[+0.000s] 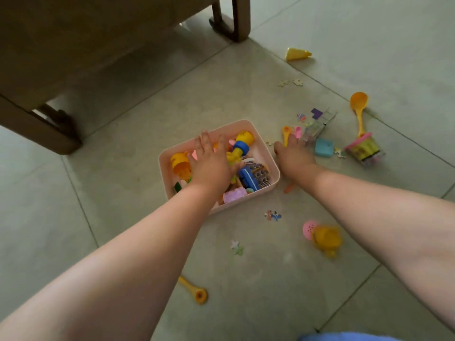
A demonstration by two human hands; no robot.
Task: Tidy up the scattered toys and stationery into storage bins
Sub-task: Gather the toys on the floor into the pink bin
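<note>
Our left hand (211, 163) covers toys in the pink bin (268, 190); our right hand's (294, 156) fingertips blur; a blue cloth (344, 337) is cut off near.

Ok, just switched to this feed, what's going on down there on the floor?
A person is clearing toys off a tiled floor into a pink bin, already fairly full. The left hand is spread flat over the toys inside it. The right hand reaches just past the bin's right side, its fingers at a small orange spoon and a clear plastic piece; a grip isn't clear. Still loose: an orange ladle, a teal square block and several puzzle pieces.
</note>
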